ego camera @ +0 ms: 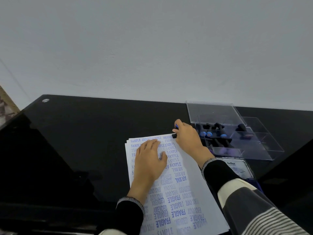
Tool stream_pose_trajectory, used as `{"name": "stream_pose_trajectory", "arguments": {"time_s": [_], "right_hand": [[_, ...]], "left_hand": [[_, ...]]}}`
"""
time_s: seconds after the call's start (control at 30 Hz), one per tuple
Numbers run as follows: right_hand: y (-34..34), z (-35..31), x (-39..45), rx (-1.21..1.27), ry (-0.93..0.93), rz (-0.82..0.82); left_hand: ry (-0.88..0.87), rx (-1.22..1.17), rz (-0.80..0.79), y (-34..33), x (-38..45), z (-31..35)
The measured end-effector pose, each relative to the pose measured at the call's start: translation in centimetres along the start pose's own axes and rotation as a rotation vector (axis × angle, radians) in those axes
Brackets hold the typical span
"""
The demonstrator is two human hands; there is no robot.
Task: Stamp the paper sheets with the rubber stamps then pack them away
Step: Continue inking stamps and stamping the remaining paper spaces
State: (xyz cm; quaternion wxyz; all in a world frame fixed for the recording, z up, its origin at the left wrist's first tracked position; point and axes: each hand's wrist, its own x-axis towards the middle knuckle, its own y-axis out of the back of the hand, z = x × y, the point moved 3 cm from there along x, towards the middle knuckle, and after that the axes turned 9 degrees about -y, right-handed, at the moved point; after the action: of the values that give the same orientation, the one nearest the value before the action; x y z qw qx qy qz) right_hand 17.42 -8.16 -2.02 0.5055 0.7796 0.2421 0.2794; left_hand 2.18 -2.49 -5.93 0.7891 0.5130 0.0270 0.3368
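A stack of white paper sheets [188, 168] lies on the black table, its top sheet covered with blue stamped words such as SAMPLE, FRAGILE and AIR MAIL. My left hand [149, 160] rests flat on the sheet with fingers spread. My right hand [186, 136] grips a black rubber stamp [174, 135] with a blue top and holds its base down on the sheet's far right corner.
A clear plastic compartment box [264, 146] with its lid open stands to the right and holds several black stamps with blue caps [210, 133]. An ink pad tin [240, 168] lies just behind my right forearm. The glossy black table [84, 133] meets a white wall.
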Motion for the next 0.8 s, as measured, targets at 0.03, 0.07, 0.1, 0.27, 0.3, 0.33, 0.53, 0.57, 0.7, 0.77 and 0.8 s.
{"name": "stream_pose_trajectory", "arguments": {"time_s": [0.03,0.07,0.1,0.27,0.3,0.33,0.53,0.57,0.7,0.77,0.8], "right_hand": [[0.0,0.0,-0.1,-0.005,0.002,0.0],[-0.1,-0.1,-0.1,-0.003,-0.001,-0.004],[0.0,-0.1,-0.2,0.004,-0.007,-0.007],[0.0,-0.1,0.2,-0.003,-0.011,-0.01],[0.0,-0.1,0.3,-0.012,-0.008,-0.013],[0.0,-0.1,0.4,-0.017,-0.004,-0.011],[-0.1,-0.2,0.2,0.001,-0.017,0.0],[-0.1,-0.1,-0.1,0.013,-0.02,0.004],[-0.1,0.1,-0.9,0.031,-0.015,0.039],[-0.1,0.1,-0.9,0.033,-0.015,0.042],[0.0,0.1,-0.8,0.04,-0.014,0.042]], "left_hand": [[0.0,0.0,0.0,0.0,0.0,0.0],[0.001,-0.001,-0.002,0.0,0.0,0.0],[0.004,-0.002,-0.004,0.0,0.0,0.0],[0.012,-0.005,-0.02,-0.2,0.1,-0.1],[0.014,-0.006,-0.02,-0.2,0.1,-0.1],[0.016,-0.007,-0.018,-0.2,0.1,-0.1],[0.018,-0.007,-0.023,-0.2,0.1,-0.1],[0.017,-0.007,-0.022,-0.2,0.1,-0.1],[0.011,-0.002,-0.02,-0.1,0.1,-0.1],[0.015,-0.006,-0.024,-0.1,0.1,-0.1],[0.018,-0.008,-0.026,-0.2,0.1,-0.1]]}}
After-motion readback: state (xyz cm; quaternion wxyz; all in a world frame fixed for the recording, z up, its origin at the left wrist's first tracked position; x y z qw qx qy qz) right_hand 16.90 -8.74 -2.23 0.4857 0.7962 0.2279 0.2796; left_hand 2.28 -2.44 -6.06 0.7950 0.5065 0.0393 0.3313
